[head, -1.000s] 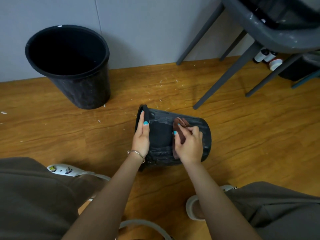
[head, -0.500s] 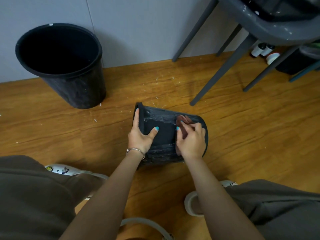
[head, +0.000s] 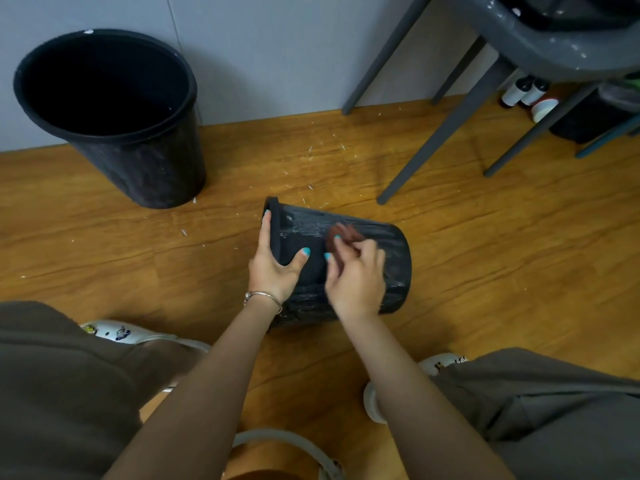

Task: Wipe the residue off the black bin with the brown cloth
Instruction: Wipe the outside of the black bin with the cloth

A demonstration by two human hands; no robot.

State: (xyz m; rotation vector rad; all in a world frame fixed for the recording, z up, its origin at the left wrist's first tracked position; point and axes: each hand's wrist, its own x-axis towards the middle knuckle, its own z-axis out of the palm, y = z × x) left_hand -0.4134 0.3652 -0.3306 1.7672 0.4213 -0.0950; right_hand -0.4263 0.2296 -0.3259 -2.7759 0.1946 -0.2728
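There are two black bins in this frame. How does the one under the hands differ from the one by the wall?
The held bin lies on its side, rim toward the left; the bin by the wall stands upright, mouth open.
The held bin shows whitish streaks on its side; the wall bin's side looks darker and duller.
The left hand grips the held bin's rim while the right hand presses the brown cloth on it; nothing touches the wall bin.
Both are black, round and tapered.
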